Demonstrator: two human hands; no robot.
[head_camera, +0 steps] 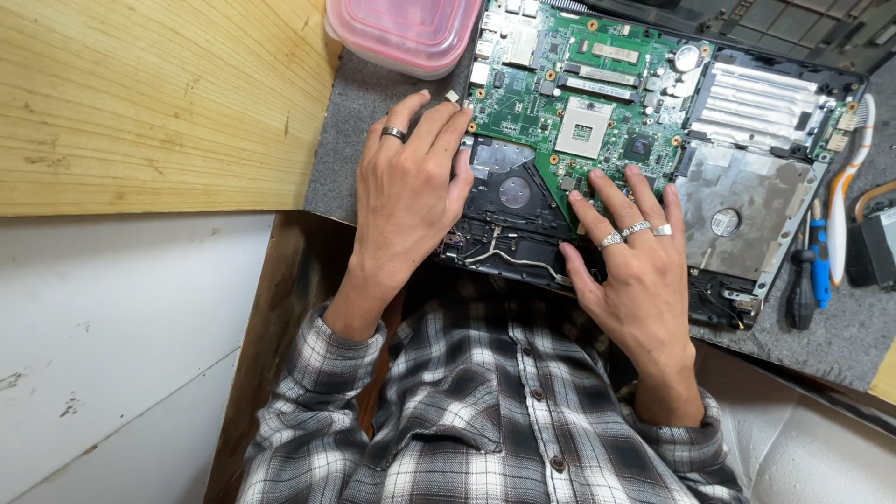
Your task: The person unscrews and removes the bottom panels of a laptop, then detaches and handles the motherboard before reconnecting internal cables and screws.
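A: At frame centre, item one?
B: Opened laptop base (747,215) on grey mat (373,121); green motherboard (579,84) exposed, silver drive (747,201) at right.
A: Hands?
B: Left hand (406,191), ringed, lies flat and unclenched on the base's left edge. Right hand (635,261), three rings, fingers spread, tips pressing the board's lower edge; grasping nothing.
A: Surroundings?
B: Pink-lidded container (406,33) upper left; screwdrivers (810,271) and toothbrush (845,191) far right.
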